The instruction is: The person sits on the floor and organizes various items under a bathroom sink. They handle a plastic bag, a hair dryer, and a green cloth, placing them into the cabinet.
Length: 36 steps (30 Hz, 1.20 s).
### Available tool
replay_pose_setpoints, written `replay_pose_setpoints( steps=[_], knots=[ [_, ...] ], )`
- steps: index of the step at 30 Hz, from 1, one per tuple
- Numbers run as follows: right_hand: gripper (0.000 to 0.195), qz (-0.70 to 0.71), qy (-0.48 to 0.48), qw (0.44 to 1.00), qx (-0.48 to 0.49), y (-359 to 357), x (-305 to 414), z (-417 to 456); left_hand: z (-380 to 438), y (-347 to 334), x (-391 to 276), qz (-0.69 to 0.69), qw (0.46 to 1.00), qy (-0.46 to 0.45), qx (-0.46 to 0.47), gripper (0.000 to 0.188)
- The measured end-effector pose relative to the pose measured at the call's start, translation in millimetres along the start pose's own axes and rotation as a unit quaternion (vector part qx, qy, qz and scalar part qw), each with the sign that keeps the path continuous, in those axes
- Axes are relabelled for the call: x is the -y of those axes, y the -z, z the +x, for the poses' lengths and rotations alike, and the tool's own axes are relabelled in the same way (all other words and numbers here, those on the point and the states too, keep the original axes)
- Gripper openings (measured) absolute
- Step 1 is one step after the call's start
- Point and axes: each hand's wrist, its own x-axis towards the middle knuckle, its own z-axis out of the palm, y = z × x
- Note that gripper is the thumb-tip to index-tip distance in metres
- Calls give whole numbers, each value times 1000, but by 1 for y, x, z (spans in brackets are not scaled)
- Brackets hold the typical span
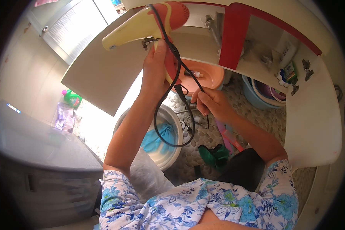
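Note:
A yellow and red hair dryer (pixel 132 27) is held up by its handle in my left hand (pixel 155 69), its nozzle pointing left. The black power cord (pixel 158 123) crosses over the dryer's body and hangs in a loop below the handle. My right hand (pixel 211 103) pinches the cord between thumb and fingers, to the right of that loop. A metal clip (pixel 146 43) shows just behind the handle, at the cabinet's edge.
A cabinet with an open white door (pixel 313 115) spans the top. Beneath it are an orange basin (pixel 215 74) and stacked basins (pixel 258 97). A metal basin (pixel 176 129) holds blue cloth (pixel 158 139). Green gloves (pixel 214 155) lie on the pebbled floor. A grey appliance (pixel 51 184) stands left.

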Motion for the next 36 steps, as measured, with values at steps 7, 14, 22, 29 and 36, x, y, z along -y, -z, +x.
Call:
replay_pose_setpoints(
  steps=[7, 14, 22, 29, 36],
  knots=[
    [39, 37, -10, 998, 58, -10, -14, -8, 12, 6, 11, -68, 996, -29, -45, 35],
    [37, 42, -19, 996, 76, -17, -2, -10, 16, 10, 15, -54, 996, -59, -42, 36],
    [13, -49, -86, 995, 31, 13, -5, -22, 25, 33, 17, -99, 990, -52, -82, 30],
    [13, -194, -187, 959, 86, 64, -66, -47, 24, 46, 9, -122, 988, -86, -44, 33],
    [10, -115, -228, 960, 117, 78, -89, -51, 8, 39, -4, -218, 974, -55, -2, 35]
  ],
)
